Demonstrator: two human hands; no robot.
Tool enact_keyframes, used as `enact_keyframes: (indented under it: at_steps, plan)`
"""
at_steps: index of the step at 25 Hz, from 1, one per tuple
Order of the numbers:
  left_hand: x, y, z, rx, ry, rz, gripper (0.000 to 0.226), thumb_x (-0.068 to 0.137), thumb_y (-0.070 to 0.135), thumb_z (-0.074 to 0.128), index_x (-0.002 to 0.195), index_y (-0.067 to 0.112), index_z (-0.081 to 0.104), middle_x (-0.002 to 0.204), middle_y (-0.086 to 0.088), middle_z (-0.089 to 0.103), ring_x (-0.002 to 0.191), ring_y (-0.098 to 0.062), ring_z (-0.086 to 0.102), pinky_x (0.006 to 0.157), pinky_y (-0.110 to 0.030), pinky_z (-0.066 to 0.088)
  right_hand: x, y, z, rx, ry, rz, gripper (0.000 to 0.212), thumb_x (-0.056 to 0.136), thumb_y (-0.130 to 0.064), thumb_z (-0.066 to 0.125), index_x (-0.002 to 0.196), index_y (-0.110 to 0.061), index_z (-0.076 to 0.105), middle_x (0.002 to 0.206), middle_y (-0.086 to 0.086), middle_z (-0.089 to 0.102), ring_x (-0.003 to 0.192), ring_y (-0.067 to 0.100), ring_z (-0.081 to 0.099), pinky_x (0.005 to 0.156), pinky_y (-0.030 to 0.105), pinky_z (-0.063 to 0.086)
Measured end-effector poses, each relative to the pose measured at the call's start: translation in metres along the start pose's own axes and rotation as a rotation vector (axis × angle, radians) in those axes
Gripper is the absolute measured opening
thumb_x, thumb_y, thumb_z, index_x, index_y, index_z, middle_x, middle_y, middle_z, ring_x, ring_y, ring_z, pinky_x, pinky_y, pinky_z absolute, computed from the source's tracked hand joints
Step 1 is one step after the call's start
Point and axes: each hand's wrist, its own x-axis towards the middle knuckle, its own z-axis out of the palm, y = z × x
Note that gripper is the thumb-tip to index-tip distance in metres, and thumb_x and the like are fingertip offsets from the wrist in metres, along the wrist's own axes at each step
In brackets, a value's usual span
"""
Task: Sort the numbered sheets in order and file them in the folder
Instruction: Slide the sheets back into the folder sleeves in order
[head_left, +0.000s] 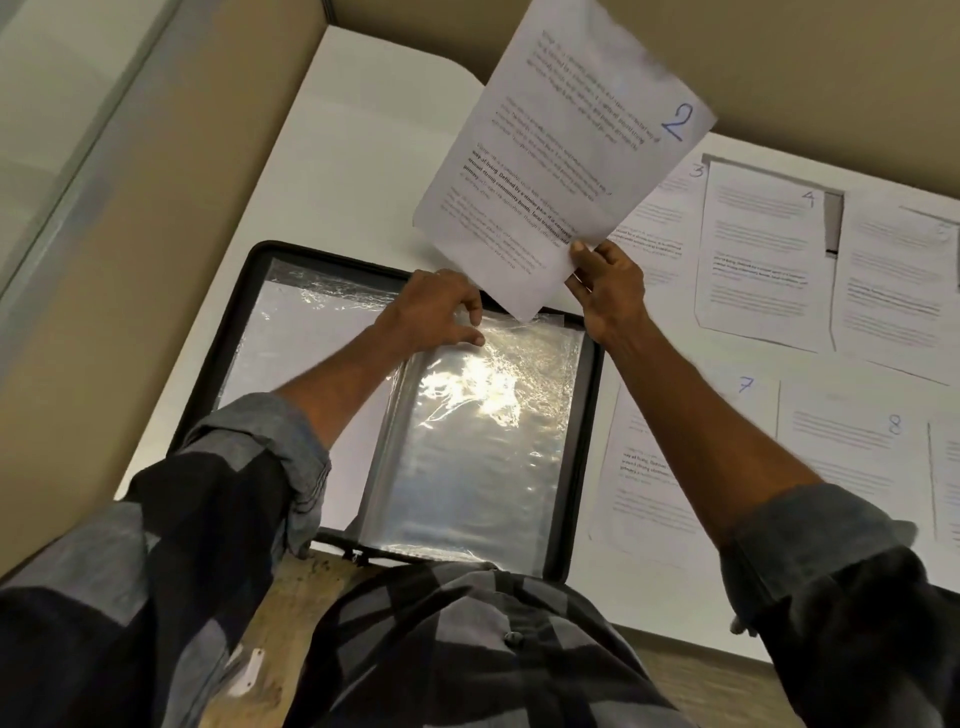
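At lower centre of the frame, seen from the head camera, the folder lies open on the table, its clear pockets catching glare. The left hand reaches to the top edge of the right pocket; its fingers are curled there and seem to pinch the plastic mouth, as if to hold it open, though the shine makes the grip hard to read. The right hand is closed on the lower corner of sheet 2, thumb on the front. It holds the page up and tilted above the folder's top edge, with the bottom corner just over the pocket's opening and not yet inside.

At right of the frame the other pages lie flat on the table: sheet 3 partly behind the raised page, sheet 4 beside it, and sheet 7 and sheet 8 in the row below. More pages run off the right edge, their numbers too faint to read.

My judgement is that the sorting is done, since the pages lie in number order, and the filing is near its start. A white page shows in the left pocket, probably the first. Sheet 2 is about to go in, and the pages from 3 onward remain.
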Motion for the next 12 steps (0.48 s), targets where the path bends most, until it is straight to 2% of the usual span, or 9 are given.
enact_keyframes:
  at_steps: [3,6,9,12]
  plan:
    - [-0.001,-0.001,0.003,-0.059,0.015,0.0,0.041,0.07,0.05,0.088,0.092,0.024,0.067,0.089,0.011,0.071,0.086,-0.012,0.068,0.082,-0.028,0.047,-0.001,0.002,-0.009,-0.079,-0.02,0.049,0.019,0.094,-0.002,0.068,0.112,-0.006,0.068,0.114,0.009,0.074,0.102,0.021,0.073,0.084,0.033,0.061]
    - [-0.002,-0.003,0.001,-0.049,-0.016,-0.003,0.048,0.07,0.056,0.086,0.1,0.027,0.062,0.088,0.014,0.07,0.086,-0.01,0.067,0.084,-0.032,0.049,-0.002,-0.001,-0.018,-0.181,-0.045,0.06,0.017,0.093,-0.001,0.068,0.11,-0.005,0.068,0.106,0.006,0.077,0.097,0.02,0.075,0.079,0.029,0.06]
    - [0.001,-0.009,-0.009,-0.079,-0.104,0.005,0.06,0.069,0.06,0.085,0.116,0.03,0.063,0.099,0.014,0.07,0.097,-0.01,0.067,0.089,-0.031,0.049,0.005,-0.008,-0.026,-0.282,-0.06,0.026,0.01,0.094,-0.001,0.067,0.101,-0.008,0.068,0.092,0.001,0.077,0.089,0.016,0.075,0.079,0.029,0.06]
    - [0.001,-0.017,-0.03,0.122,-0.249,-0.006,0.062,0.082,0.062,0.074,0.132,0.028,0.06,0.12,0.007,0.067,0.119,-0.017,0.056,0.102,-0.042,0.039,0.018,-0.012,-0.029,-0.362,-0.092,0.023,0.009,0.094,-0.002,0.067,0.102,-0.007,0.067,0.092,0.003,0.077,0.091,0.018,0.075,0.084,0.033,0.061]
